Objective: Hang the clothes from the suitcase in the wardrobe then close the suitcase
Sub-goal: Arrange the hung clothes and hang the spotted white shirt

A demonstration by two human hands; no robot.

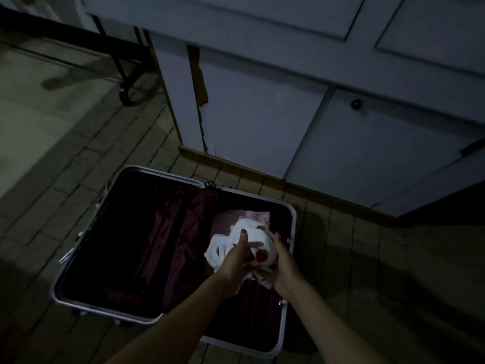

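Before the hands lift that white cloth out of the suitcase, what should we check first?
1. Both hands hold the white garment: ok, left hand and right hand grip it.
2. Suitcase lies open: ok.
3. Garment free of the pink cloth beneath: cannot tell.
4. Wardrobe door open: not ok, the doors in view look closed.
5. Hanger ready: cannot tell, none in view.
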